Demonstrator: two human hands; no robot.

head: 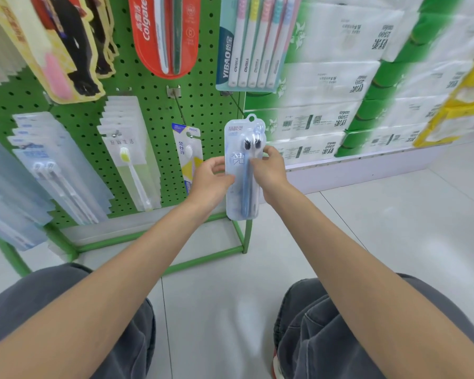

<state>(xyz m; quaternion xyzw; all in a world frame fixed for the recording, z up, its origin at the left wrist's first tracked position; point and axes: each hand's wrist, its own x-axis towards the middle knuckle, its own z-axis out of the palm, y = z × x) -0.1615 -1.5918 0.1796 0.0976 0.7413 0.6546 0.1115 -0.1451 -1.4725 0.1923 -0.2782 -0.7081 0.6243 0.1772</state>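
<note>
Hands grip one toothbrush pack (242,199) from both sides. The left hand (212,177) pinches its left edge. The right hand (270,166) pinches its right edge, with fingers curled over the front. The pack stands upright in the air between them, with two dark brush heads near its top. It is just in front of the right end of a green peg rack (153,105). A thin hook (237,103) sticks out of the rack just above the pack. More brush packs hang to the left, one with a yellow brush (129,160). White paper packs (326,77) are stacked on the right. Grey floor tiles (367,228) lie below.
</note>
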